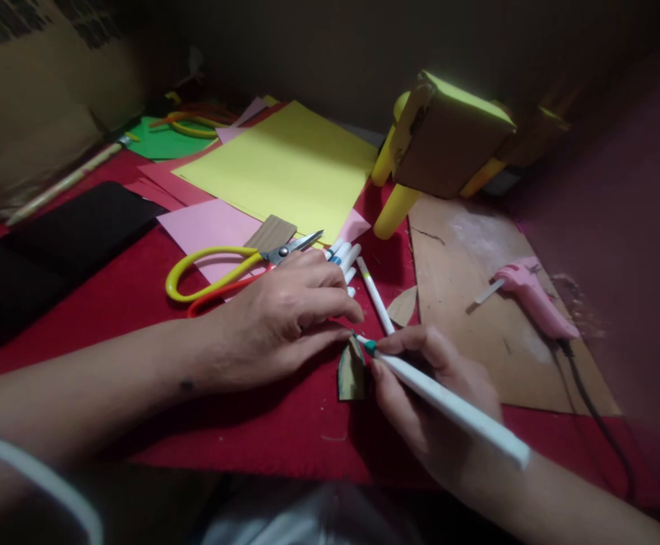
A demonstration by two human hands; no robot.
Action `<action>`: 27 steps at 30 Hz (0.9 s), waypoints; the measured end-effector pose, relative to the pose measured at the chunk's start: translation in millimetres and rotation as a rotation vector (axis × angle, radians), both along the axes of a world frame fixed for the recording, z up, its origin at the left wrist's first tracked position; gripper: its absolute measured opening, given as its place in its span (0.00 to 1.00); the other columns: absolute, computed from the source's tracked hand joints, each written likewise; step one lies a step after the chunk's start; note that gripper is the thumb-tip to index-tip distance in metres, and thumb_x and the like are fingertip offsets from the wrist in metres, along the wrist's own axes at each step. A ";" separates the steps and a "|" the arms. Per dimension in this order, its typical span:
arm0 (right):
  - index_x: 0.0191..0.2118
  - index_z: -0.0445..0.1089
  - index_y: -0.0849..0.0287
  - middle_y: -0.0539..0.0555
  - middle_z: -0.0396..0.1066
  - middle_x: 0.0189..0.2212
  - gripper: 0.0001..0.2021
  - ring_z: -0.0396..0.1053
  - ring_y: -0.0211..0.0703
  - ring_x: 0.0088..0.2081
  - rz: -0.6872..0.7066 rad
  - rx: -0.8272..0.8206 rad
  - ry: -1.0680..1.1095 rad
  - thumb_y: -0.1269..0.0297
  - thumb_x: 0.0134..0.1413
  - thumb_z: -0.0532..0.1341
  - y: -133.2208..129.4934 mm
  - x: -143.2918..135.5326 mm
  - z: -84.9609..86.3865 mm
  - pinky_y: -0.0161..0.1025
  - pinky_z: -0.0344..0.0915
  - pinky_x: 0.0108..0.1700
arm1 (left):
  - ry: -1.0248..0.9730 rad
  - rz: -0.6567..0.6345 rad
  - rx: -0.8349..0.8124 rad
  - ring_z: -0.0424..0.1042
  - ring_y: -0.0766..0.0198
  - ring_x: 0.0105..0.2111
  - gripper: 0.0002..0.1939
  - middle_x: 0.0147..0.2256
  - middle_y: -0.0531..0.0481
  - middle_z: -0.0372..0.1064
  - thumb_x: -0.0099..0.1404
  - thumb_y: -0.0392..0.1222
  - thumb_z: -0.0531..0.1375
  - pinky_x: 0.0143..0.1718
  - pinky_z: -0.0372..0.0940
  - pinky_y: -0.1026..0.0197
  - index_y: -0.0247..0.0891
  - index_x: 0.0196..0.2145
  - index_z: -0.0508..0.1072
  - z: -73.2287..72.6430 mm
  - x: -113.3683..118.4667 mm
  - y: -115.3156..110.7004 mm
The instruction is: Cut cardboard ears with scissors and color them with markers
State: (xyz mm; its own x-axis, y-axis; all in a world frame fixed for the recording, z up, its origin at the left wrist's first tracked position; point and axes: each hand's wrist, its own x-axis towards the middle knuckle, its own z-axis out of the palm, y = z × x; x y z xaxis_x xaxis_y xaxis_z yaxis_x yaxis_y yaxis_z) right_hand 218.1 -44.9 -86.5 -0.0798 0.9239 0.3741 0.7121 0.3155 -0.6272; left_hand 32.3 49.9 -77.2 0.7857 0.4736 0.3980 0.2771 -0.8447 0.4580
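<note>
My right hand (437, 393) grips a white marker (455, 401) with a green collar, its tip angled to the upper left. The marker tip meets the pointed top of a small leaf-shaped cardboard piece (351, 372), which has dark green colour along its edges. At that same point, the thumb and index finger of my left hand (290, 310) close on the piece, though their exact contact is partly hidden. Just beyond my left hand lie scissors (213, 276) with yellow and red handles, and several white markers (344, 257). Another marker (374, 291) and a plain cardboard leaf (403, 306) lie near my right fingers.
Yellow paper (284, 166), pink paper (216, 227) and green paper (165, 140) spread across the back of the red cloth (194, 424). A pink glue gun (540, 295) rests on a cardboard sheet (466, 303). Behind stands a cardboard box form with yellow legs (455, 140). A black object (63, 257) lies left.
</note>
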 end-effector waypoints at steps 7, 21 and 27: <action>0.35 0.65 0.56 0.47 0.73 0.25 0.05 0.71 0.35 0.22 0.040 0.083 0.013 0.70 0.53 0.62 -1.8 -3.1 6.4 0.30 0.71 0.30 | -0.068 -0.054 0.173 0.62 0.60 0.32 0.07 0.30 0.46 0.68 0.66 0.37 0.54 0.35 0.58 0.57 0.36 0.35 0.72 -1.3 10.5 -13.7; 0.39 0.70 0.63 0.59 0.72 0.32 0.09 0.69 0.44 0.34 0.390 0.092 -0.062 0.77 0.54 0.55 5.7 17.6 17.2 0.42 0.70 0.36 | -0.220 0.131 -0.606 0.59 0.73 0.20 0.02 0.23 0.58 0.59 0.61 0.37 0.60 0.19 0.56 0.69 0.37 0.33 0.71 7.8 9.1 -15.0; 0.41 0.73 0.62 0.59 0.76 0.33 0.12 0.71 0.48 0.37 0.468 0.236 -0.229 0.77 0.53 0.56 7.4 17.6 10.6 0.47 0.70 0.41 | -0.339 0.075 -0.629 0.64 0.72 0.28 0.06 0.31 0.56 0.65 0.61 0.32 0.60 0.27 0.63 0.70 0.37 0.37 0.71 5.2 7.0 -14.7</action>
